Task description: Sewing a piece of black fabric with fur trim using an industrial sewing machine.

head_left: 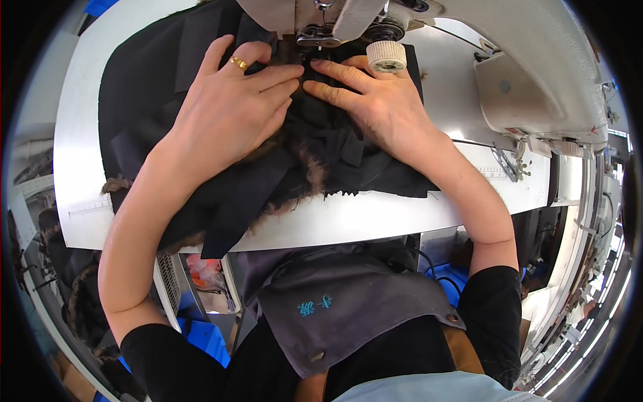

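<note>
Black fabric [144, 90] edged with brown fur [309, 175] lies bunched on the sewing machine bed, under the presser foot [317, 48]. My left hand [228, 107], with a gold ring on one finger, is closed on the fabric just left of the foot. Its middle and index fingers point at the needle area, and the thumb is mostly hidden beneath. From the other side, my right hand [382, 100] lies palm down on the fabric, two fingers stretched toward the foot. Its thumb is hidden. A dark fabric strip [234, 208] hangs over the table's front edge.
The machine's white arm [529, 47] and a ribbed white knob [387, 56] overhang my right hand. Small metal tools [509, 164] lie on the white table [375, 221] at right. Blue bins [207, 342] and dark furry pieces [87, 301] are below, left.
</note>
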Action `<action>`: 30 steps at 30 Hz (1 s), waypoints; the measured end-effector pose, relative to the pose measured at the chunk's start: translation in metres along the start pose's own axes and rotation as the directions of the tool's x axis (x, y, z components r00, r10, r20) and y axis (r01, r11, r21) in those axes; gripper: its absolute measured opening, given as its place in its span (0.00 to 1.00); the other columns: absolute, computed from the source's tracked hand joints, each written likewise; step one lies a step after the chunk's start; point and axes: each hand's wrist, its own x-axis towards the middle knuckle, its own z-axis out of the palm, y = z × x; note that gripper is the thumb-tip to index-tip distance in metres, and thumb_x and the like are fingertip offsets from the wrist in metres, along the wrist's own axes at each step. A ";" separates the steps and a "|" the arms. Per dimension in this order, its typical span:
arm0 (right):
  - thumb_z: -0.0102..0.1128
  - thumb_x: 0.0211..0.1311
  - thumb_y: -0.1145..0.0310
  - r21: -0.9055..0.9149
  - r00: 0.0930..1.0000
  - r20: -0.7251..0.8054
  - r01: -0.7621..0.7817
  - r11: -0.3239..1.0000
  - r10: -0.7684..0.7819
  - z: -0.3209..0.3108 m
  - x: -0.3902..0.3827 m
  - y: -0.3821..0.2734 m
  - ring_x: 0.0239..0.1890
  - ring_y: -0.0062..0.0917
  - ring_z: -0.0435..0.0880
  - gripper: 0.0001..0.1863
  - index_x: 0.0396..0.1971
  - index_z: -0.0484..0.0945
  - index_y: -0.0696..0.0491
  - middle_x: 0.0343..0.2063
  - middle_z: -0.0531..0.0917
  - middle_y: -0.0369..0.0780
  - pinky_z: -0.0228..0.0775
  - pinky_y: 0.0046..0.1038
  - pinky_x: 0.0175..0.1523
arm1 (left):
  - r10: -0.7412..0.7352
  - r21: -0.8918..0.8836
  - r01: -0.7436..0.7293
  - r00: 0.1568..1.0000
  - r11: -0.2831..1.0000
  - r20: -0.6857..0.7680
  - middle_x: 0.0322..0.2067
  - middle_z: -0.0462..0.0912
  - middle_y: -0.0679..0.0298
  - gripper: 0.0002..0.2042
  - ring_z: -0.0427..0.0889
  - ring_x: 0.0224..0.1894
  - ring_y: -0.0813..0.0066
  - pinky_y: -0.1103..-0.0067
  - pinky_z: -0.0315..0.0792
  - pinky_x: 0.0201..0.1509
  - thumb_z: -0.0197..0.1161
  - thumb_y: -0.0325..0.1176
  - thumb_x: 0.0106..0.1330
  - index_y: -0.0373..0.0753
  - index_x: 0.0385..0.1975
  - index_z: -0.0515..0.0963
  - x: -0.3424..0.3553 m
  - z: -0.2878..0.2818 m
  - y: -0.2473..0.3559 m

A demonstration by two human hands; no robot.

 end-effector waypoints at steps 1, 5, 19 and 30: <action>0.63 0.49 0.70 0.004 1.000 -0.019 -0.002 1.000 0.002 0.001 -0.002 0.000 0.50 0.28 0.76 0.22 0.49 0.82 0.42 0.48 0.82 0.32 0.61 0.37 0.62 | -0.030 0.022 0.030 1.000 0.999 -0.002 0.52 0.81 0.73 0.12 0.72 0.54 0.65 0.65 0.58 0.66 0.62 0.31 0.60 0.42 0.44 0.82 -0.001 -0.001 0.004; 0.64 0.46 0.72 0.041 0.998 -0.068 0.012 0.999 -0.009 0.006 -0.004 0.005 0.50 0.29 0.76 0.23 0.47 0.82 0.43 0.48 0.82 0.32 0.66 0.36 0.58 | -0.104 -0.027 0.102 0.992 0.994 -0.068 0.49 0.81 0.71 0.11 0.72 0.54 0.64 0.63 0.58 0.68 0.62 0.30 0.60 0.41 0.43 0.83 -0.003 0.006 0.005; 0.65 0.46 0.72 0.103 0.999 -0.026 -0.040 0.994 0.043 0.004 -0.003 0.006 0.49 0.31 0.77 0.22 0.47 0.82 0.43 0.46 0.82 0.30 0.74 0.32 0.51 | -0.068 -0.189 0.041 0.988 0.981 -0.136 0.39 0.82 0.71 0.04 0.75 0.51 0.66 0.65 0.61 0.66 0.64 0.32 0.59 0.40 0.29 0.84 0.008 0.012 -0.012; 0.64 0.51 0.70 0.114 0.998 -0.027 -0.060 0.992 0.064 0.003 0.001 0.008 0.46 0.34 0.79 0.19 0.46 0.83 0.43 0.41 0.84 0.33 0.75 0.33 0.48 | -0.075 -0.207 0.045 0.988 0.977 -0.138 0.39 0.83 0.70 0.05 0.75 0.51 0.65 0.66 0.61 0.65 0.64 0.32 0.58 0.40 0.28 0.84 0.011 0.014 -0.020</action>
